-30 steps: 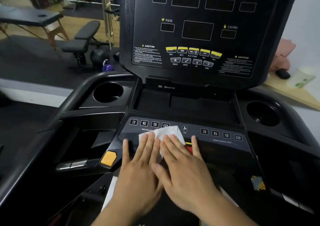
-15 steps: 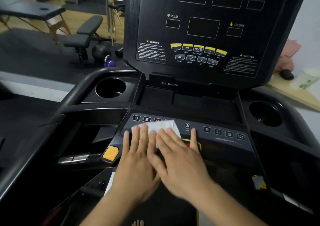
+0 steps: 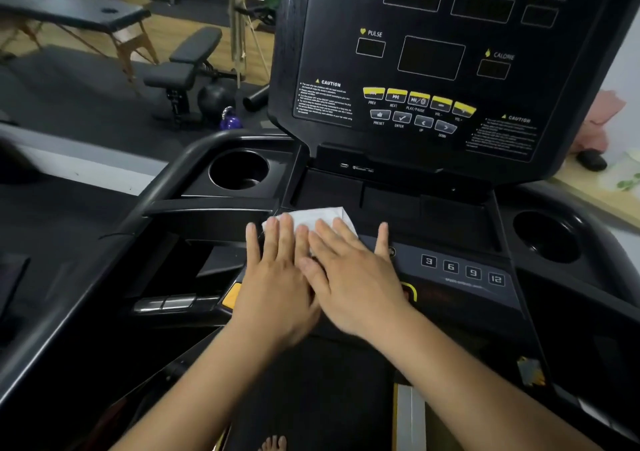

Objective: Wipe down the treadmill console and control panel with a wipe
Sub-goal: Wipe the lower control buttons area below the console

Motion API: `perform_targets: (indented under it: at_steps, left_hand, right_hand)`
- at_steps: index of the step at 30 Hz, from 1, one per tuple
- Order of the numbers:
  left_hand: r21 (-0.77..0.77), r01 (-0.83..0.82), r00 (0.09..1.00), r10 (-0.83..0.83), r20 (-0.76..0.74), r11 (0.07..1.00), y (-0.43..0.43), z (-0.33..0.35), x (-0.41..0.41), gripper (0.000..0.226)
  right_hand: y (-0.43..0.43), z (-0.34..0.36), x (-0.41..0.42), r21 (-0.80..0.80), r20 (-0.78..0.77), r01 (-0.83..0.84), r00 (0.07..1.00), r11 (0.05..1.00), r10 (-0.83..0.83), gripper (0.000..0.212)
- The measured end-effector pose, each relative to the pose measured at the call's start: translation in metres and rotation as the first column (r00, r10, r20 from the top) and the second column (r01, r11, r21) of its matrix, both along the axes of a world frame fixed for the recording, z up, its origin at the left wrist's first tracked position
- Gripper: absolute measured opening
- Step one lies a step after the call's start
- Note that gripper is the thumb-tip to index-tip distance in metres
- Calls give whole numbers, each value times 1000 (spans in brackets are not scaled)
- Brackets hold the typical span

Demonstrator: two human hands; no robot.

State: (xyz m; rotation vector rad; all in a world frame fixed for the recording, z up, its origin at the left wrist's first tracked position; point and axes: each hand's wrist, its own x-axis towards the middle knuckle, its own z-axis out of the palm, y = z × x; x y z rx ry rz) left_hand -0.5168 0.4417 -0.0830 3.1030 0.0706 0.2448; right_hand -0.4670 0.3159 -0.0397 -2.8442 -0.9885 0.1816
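White wipe overlaps panel far edge.

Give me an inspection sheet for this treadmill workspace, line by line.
Surface: control panel dark, speed keys 3, 6, 9, 12 showing at right.
Job's things: white wipe spread at the panel's left end; console displays unlit.
Clutter: small black object on the wooden ledge at right.
Hands: left hand and right hand flat, side by side, pressing the wipe.
Cables: nothing seen.
Surroundings: weight bench, massage table, purple kettlebell behind.

Left grip, right grip both flat, palms down, touching.
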Motion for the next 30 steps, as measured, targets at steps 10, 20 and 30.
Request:
perform_targets:
  at_steps: [10,20,30]
  left_hand:
    - [-59,32,999,-34,-27,998,9,-5,-27,78]
    - [-384,26,999,-41,-32,923,47,4,-26,87]
    - [-348,0,996,-33,-88,937,46,-2,-20,85]
  right_hand:
    - [-1,-11,-23,18,-1,-37,999,999,37,66]
    - [16,-4,-24,-7,-31,-92,995,996,92,66]
    - [25,-10,-8,-69,19,-94,995,993,96,69]
